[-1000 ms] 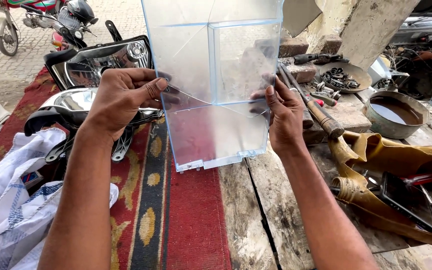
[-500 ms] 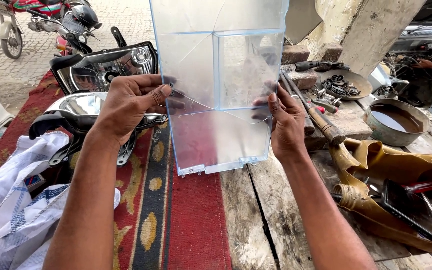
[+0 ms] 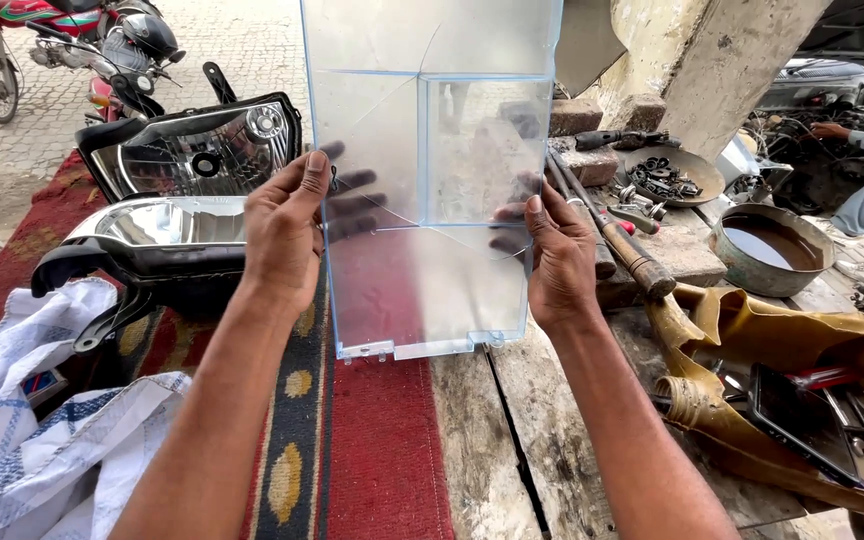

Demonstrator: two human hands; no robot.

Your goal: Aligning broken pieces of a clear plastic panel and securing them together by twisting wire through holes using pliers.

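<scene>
You have raised the clear plastic bin [image 3: 430, 180] slightly higher over the surface [image 3: 512, 440]; your left hand [image 3: 285, 235] and right hand [image 3: 555, 255] stay clamped on its side edges, fingers [image 3: 352, 205] spread behind, exposing its crack.

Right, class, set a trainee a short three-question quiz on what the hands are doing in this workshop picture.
1. True or false: both hands grip the clear plastic panel.
2. What lies under the left hand: A) headlight, B) phone, C) bucket?
3. What flaw shows in the panel?

Key: 1 true, with the right hand on the other edge. 2 A. 3 A crack running across it.
</scene>
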